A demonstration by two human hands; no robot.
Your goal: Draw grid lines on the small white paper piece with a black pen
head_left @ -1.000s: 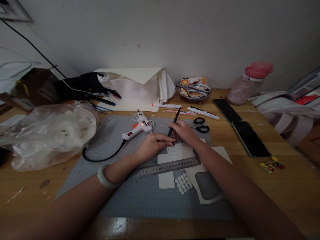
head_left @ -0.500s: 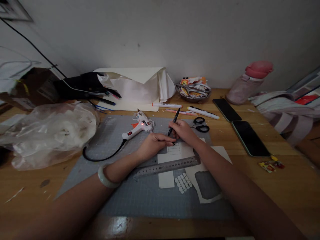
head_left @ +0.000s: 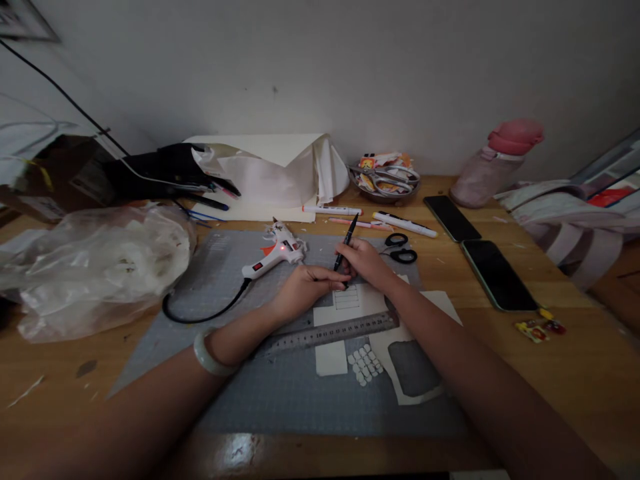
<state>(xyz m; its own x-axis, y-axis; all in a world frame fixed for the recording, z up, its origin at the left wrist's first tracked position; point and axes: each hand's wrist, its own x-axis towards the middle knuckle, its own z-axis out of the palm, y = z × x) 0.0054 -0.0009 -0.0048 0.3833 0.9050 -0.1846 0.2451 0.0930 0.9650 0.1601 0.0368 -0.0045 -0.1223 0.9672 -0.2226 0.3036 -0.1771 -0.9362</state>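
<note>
My right hand (head_left: pixel 364 260) grips a black pen (head_left: pixel 347 241), held slanted with its upper end pointing up and away. Beside it, my left hand (head_left: pixel 303 290) has its fingers pressed together near the right fingertips; whatever they pinch is too small to make out. Just below both hands lies white card (head_left: pixel 327 317) with a small grid of black lines (head_left: pixel 347 298) drawn on it. A steel ruler (head_left: pixel 330 333) rests across the card. Nearer me are a white card piece (head_left: pixel 331 360), a cluster of small white rounded pieces (head_left: pixel 365 365) and a card with a cut-out hole (head_left: pixel 406 398).
A white glue gun (head_left: pixel 275 257) with its red light on lies left on the grey cutting mat (head_left: pixel 240 400). Black-handled scissors (head_left: pixel 403 255), markers (head_left: pixel 405 225) and two phones (head_left: pixel 500 275) are to the right. A plastic bag (head_left: pixel 105 267) sits left; a bowl (head_left: pixel 385 193) stands behind.
The whole view has shifted slightly. Both hands and the pen keep nearly the same pose over the card, and nothing has been picked up or let go.
</note>
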